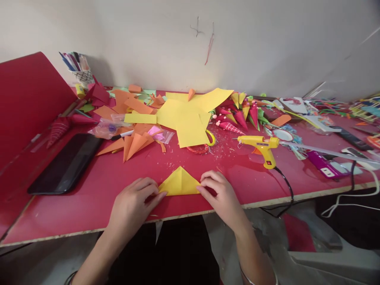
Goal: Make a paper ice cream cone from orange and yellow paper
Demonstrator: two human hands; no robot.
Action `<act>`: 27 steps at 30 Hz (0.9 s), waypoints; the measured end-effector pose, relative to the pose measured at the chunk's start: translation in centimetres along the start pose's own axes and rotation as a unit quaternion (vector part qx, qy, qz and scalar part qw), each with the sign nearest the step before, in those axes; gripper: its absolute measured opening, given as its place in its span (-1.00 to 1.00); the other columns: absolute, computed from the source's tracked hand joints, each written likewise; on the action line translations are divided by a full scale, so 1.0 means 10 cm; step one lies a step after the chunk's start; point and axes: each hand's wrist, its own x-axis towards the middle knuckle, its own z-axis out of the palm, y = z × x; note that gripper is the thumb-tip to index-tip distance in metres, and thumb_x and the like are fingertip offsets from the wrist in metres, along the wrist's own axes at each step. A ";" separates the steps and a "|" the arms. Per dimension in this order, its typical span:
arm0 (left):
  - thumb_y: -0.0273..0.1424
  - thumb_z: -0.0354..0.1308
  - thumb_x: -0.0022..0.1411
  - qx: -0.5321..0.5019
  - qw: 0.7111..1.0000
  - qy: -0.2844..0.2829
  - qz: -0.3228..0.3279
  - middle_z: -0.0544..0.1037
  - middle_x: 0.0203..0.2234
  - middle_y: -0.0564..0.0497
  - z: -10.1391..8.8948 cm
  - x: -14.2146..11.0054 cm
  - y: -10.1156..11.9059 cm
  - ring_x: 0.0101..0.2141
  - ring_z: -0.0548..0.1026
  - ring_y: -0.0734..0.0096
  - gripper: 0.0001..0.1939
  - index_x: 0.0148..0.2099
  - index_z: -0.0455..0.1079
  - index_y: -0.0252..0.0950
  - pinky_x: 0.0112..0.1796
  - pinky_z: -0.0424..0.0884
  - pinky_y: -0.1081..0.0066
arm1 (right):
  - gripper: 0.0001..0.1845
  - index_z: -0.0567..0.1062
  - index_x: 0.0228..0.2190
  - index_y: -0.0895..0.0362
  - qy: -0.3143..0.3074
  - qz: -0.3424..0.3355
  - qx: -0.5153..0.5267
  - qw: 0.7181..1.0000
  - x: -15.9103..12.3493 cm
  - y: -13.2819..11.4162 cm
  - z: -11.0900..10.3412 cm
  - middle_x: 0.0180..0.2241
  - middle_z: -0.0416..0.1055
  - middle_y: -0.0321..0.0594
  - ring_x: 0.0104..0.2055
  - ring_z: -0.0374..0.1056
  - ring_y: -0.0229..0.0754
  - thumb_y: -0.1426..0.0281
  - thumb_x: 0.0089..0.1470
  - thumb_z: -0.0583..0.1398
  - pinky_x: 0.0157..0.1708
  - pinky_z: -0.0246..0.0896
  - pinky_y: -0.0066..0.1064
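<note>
A yellow paper (180,183) folded into a low triangle lies near the front edge of the red table, its point facing away from me and a crease down its middle. My left hand (133,202) pinches the left corner between thumb and fingers. At the opposite corner, my right hand (221,198) grips the paper the same way. Beyond the folded piece, larger yellow paper sheets (190,118) lie spread out, partly covering a pair of scissors with a yellow handle (211,137).
A yellow glue gun (261,147) with a black cord lies to the right. On the left rests a black phone (67,164). Orange paper pieces (138,144), small paper cones (240,116), a pen cup (81,73) and a purple power strip (326,164) crowd the table.
</note>
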 end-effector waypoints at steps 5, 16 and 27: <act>-0.24 -0.01 0.15 0.015 0.999 0.007 -0.036 0.39 -0.48 0.05 0.02 -0.01 0.00 -0.45 0.37 0.44 -0.71 -0.54 0.23 -0.29 -0.45 0.25 0.48 | -0.79 0.26 -0.60 0.15 0.015 0.017 -0.046 0.999 0.01 -0.01 0.09 -0.41 0.23 -0.25 -0.34 0.18 -0.24 0.45 0.05 0.07 -0.33 0.11 -0.41; -0.46 0.03 0.13 -0.030 0.994 -0.059 0.088 0.46 -0.32 0.04 -0.02 -0.02 -0.06 -0.29 0.36 0.34 -0.84 -0.25 0.39 -0.15 -0.30 0.25 0.35 | -0.70 0.44 -0.35 0.02 -0.066 -0.057 0.027 0.996 -0.10 0.06 -0.06 -0.18 0.32 -0.29 -0.12 0.21 -0.22 0.63 -0.05 0.09 -0.12 0.11 -0.34; -0.33 0.05 0.14 -0.070 0.993 -0.042 0.080 0.45 -0.42 0.04 -0.04 0.00 -0.08 -0.38 0.39 0.42 -0.84 -0.43 0.39 -0.24 -0.35 0.28 0.41 | -0.84 0.40 -0.52 0.09 -0.014 -0.009 0.043 0.999 -0.07 0.01 -0.05 -0.27 0.41 -0.28 -0.19 0.27 -0.24 0.42 0.05 0.09 -0.17 0.15 -0.36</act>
